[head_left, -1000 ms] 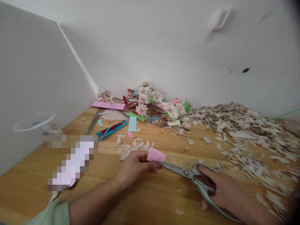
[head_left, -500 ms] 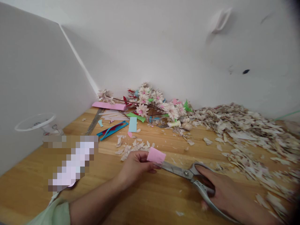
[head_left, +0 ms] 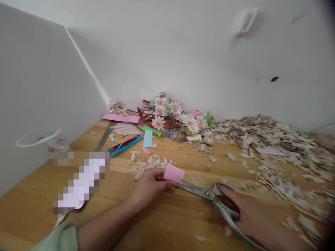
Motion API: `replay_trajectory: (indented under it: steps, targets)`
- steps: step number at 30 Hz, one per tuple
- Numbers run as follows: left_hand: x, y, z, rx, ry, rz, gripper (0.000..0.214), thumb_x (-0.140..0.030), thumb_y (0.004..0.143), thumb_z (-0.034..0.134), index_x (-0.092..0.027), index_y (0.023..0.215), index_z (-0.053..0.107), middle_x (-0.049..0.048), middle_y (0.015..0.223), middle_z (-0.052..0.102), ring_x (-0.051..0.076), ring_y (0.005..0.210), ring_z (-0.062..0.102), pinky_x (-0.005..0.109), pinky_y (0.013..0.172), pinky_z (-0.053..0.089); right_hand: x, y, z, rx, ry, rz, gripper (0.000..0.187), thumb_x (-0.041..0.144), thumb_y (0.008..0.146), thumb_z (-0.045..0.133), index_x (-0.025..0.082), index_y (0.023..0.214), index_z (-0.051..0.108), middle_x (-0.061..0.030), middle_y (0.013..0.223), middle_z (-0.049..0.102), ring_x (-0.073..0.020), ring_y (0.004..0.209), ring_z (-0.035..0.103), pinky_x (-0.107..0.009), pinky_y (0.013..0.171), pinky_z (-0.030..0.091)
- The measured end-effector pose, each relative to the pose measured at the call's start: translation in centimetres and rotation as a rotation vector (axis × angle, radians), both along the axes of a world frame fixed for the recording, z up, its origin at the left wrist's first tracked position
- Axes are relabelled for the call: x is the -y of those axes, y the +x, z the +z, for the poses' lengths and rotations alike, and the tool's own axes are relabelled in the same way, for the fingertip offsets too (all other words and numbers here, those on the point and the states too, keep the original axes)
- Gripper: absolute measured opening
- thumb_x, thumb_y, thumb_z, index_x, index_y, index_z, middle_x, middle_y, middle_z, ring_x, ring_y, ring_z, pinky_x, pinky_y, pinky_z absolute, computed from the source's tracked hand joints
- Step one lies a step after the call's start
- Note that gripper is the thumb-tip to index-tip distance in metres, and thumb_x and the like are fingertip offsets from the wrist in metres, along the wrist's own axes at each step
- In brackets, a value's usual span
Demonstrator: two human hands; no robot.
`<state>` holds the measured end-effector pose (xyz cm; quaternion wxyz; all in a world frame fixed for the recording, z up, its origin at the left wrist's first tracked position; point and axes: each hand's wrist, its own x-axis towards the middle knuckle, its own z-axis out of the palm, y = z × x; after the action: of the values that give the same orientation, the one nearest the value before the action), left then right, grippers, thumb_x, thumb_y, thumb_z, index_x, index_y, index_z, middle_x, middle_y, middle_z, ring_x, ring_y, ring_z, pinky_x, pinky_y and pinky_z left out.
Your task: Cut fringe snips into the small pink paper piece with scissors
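Observation:
Between its thumb and fingers my left hand pinches a small pink paper piece above the table. My right hand is wrapped round the handles of large metal scissors. Their blades point left and reach the lower edge of the pink paper, close to my left fingertips. The blades look nearly together, and the tips are partly hidden at the paper and fingers. Just behind my left hand lies a small heap of pale petal-like scraps.
Flower branches lie along the wall. Before them are a light-blue paper rectangle, blue strips and a folded pink strip. A broad pile of dried scraps covers the right side. A clear plastic cup stands left, behind a blurred-out device.
Hardly anything differs: the view has shifted very slightly, and both hands keep their hold on the pink paper and the scissors.

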<state>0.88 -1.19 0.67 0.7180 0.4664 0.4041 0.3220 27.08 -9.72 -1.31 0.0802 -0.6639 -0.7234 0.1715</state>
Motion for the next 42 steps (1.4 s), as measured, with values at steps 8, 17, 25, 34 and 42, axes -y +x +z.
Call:
replay_trajectory:
  steps: [8, 17, 25, 34, 42]
  targets:
    - [-0.02, -0.08, -0.21, 0.027, -0.006, 0.0, 0.022, -0.021, 0.048, 0.078, -0.017, 0.069, 0.072, 0.0025, 0.07, 0.073, 0.016, 0.066, 0.067, 0.024, 0.061, 0.051, -0.12, -0.26, 0.47, -0.027, -0.05, -0.021, 0.038, 0.021, 0.055, 0.065, 0.026, 0.092, 0.06, -0.0002, 0.079, 0.071, -0.025, 0.073, 0.066, -0.028, 0.056, 0.046]
    - [0.09, -0.08, -0.13, 0.039, -0.016, -0.004, 0.025, -0.024, 0.049, 0.08, -0.017, 0.072, 0.073, 0.0025, 0.071, 0.074, 0.015, 0.067, 0.067, 0.024, 0.061, 0.051, -0.37, -0.55, 0.9, 0.0, 0.03, 0.002, 0.029, 0.029, 0.054, 0.071, 0.025, 0.081, 0.064, 0.0016, 0.064, 0.069, -0.0202, 0.055, 0.062, -0.026, 0.048, 0.044]
    - [-0.02, -0.15, -0.1, 0.043, -0.01, -0.015, 0.026, -0.025, 0.05, 0.08, -0.017, 0.073, 0.073, 0.0017, 0.072, 0.073, 0.014, 0.067, 0.066, 0.022, 0.061, 0.05, -0.35, -0.29, 0.53, 0.033, 0.043, -0.019, 0.026, 0.031, 0.055, 0.071, 0.025, 0.079, 0.063, 0.0018, 0.064, 0.07, -0.0206, 0.056, 0.063, -0.026, 0.05, 0.045]
    - [-0.44, -0.59, -0.29, 0.093, 0.034, 0.008, 0.036, -0.026, 0.049, 0.082, -0.016, 0.081, 0.07, 0.0058, 0.083, 0.074, 0.018, 0.075, 0.067, 0.025, 0.063, 0.051, -0.34, -0.34, 0.88, 0.019, 0.021, -0.06, 0.023, 0.028, 0.055, 0.069, 0.025, 0.077, 0.062, 0.0011, 0.064, 0.07, -0.0221, 0.058, 0.063, -0.027, 0.05, 0.043]
    - [-0.4, -0.69, 0.25, 0.013, 0.032, -0.003, 0.03, -0.028, 0.052, 0.081, -0.015, 0.077, 0.072, 0.0067, 0.08, 0.075, 0.019, 0.077, 0.069, 0.024, 0.063, 0.052, -0.12, 0.05, 0.37, 0.062, 0.004, -0.048, 0.042, 0.029, 0.056, 0.069, 0.025, 0.098, 0.059, -0.0037, 0.093, 0.072, -0.0274, 0.08, 0.066, -0.03, 0.06, 0.047]
